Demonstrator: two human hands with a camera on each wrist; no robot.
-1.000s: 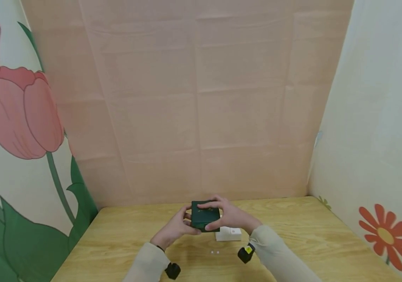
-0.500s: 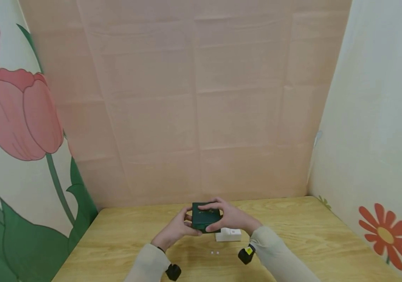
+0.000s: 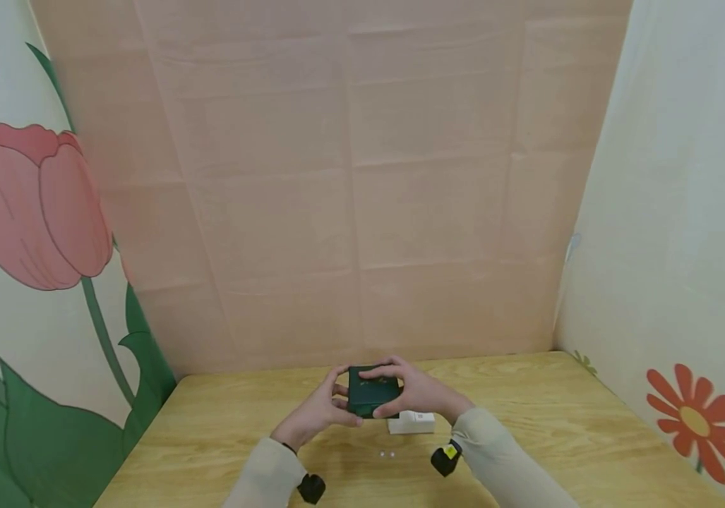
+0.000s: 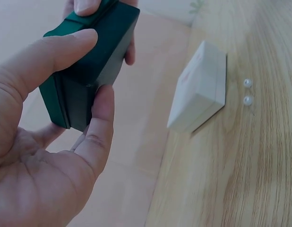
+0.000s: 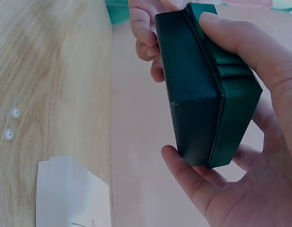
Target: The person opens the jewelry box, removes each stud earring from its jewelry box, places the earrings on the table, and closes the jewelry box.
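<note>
Both hands hold a dark green jewellery box (image 3: 371,392) above the table, its lid closed and small gold marks on its top. My left hand (image 3: 316,412) grips the left side, thumb on the near edge and fingers underneath. On the other side my right hand (image 3: 424,389) holds it with the thumb in front and fingers over the top. The right wrist view shows a ribbed band across the green lid (image 5: 236,71). Two pearl earrings (image 4: 248,100) with thin posts lie on the wood below. Beside them sits a closed white box (image 4: 200,90).
The light wood table (image 3: 222,437) meets a peach cloth backdrop (image 3: 273,212) at its far edge. Painted walls with a tulip (image 3: 38,204) and a red flower (image 3: 695,423) stand at the left and right.
The green box has shifted very slightly to the right and tilted a little, both hands keeping their grip. The white box and earrings stay where they were.
</note>
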